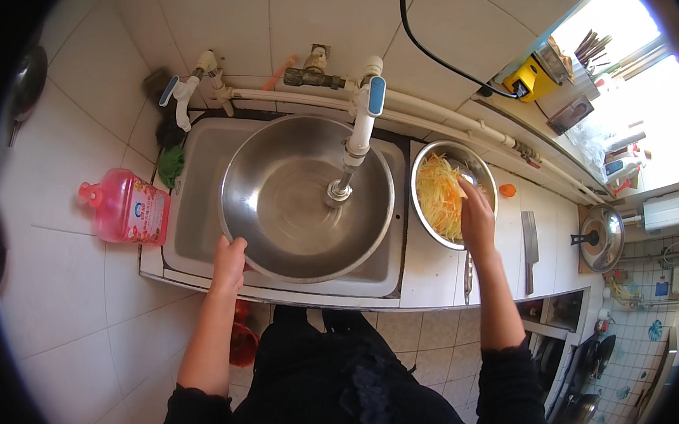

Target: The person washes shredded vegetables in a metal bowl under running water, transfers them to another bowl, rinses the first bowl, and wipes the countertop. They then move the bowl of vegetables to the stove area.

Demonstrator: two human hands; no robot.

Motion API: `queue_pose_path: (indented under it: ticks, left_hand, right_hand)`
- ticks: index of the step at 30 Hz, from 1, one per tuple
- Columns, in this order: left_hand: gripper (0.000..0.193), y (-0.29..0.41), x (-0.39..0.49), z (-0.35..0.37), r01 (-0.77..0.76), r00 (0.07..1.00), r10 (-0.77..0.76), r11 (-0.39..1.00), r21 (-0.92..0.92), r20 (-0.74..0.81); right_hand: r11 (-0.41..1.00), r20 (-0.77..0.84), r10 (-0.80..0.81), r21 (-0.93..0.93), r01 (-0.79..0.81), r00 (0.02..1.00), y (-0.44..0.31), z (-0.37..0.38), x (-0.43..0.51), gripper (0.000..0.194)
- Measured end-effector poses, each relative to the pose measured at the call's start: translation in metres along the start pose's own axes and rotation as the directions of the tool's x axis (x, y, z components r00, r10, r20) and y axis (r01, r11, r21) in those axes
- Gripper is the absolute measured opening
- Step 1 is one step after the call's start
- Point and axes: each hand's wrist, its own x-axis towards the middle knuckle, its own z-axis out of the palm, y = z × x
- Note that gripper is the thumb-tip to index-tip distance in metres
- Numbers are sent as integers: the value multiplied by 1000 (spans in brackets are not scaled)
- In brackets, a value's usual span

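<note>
My left hand [229,262] grips the near-left rim of a large stainless steel basin [292,209], thumb over the edge. The basin sits in the sink [194,180], under a white faucet [360,129] with a blue lever. A thin layer of water may cover its bottom; reflections make this unclear. On the counter to the right stands a smaller steel bowl [482,162] of pale and orange vegetable shreds [440,197]. My right hand [478,218] reaches over this bowl's right side, fingertips at the shreds. Whether it pinches any is hidden.
A kitchen cleaver [530,253] lies on the counter [431,276], near an orange vegetable piece [507,190]. A slotted metal handle [468,277] shows below the bowl. Left of the sink stands a pink pump bottle [132,207]. A lidded pan [600,237] is farther right.
</note>
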Motion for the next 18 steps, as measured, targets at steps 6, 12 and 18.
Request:
queue_pose_path:
  ticks: [6,12,18]
  left_hand:
    - [29,1,8,6,-74,997,72,976,205,16]
    - [32,-10,21,10,-145,988,154,908,394,7]
    - [32,-12,22,3,-79,997,68,946,314,43]
  right_hand:
    - [954,74,78,284,-96,994,-45,-29,69,36]
    - [881,80,150,441,-170,985,-147,-32,158,40]
    - [928,111,5,369,-46,994,-136,-36,162,36]
